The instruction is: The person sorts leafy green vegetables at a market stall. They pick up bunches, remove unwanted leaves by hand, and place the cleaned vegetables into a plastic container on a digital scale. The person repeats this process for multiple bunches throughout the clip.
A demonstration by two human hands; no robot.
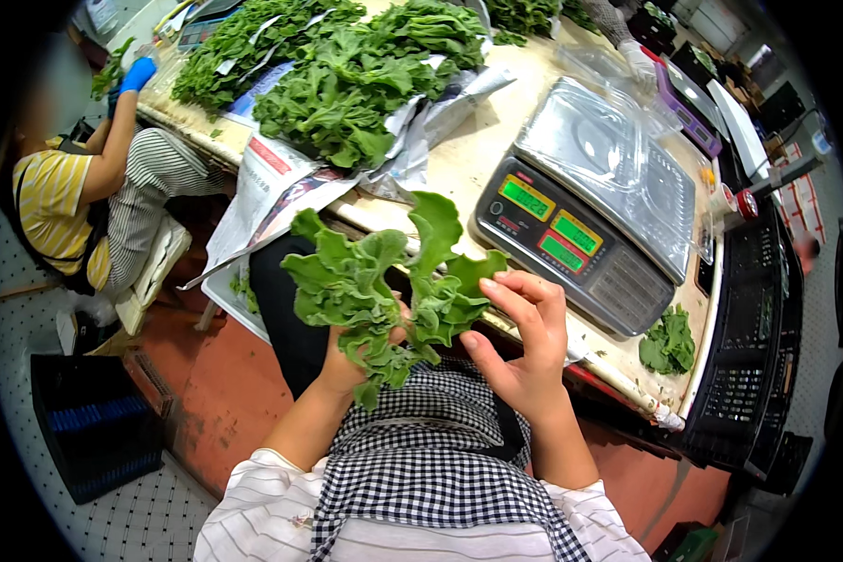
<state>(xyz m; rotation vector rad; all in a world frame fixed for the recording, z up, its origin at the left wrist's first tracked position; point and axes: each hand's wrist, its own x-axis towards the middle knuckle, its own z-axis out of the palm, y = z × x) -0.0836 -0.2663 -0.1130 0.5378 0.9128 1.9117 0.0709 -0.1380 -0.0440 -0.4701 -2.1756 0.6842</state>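
Note:
A bunch of leafy greens (386, 288) with thick, wavy leaves is held above my lap. My left hand (355, 351) grips it from below, its fingers partly hidden by the leaves. At the right side of the bunch, my right hand (527, 337) has its thumb and fingers apart, the fingertips at a leaf's edge. A large heap of similar greens (330, 105) lies on printed paper (260, 190) on the table. To the right stands a digital scale (569, 246) with lit displays, and a clear plastic container (590, 133) rests on its metal pan.
A co-worker in a yellow striped shirt (56, 179) sits at the left; another's gloved hand (639, 63) is at the back right, near a purple scale (685, 112). Black crates (98, 421) stand at lower left. A small leaf pile (667, 341) lies by the table's right corner.

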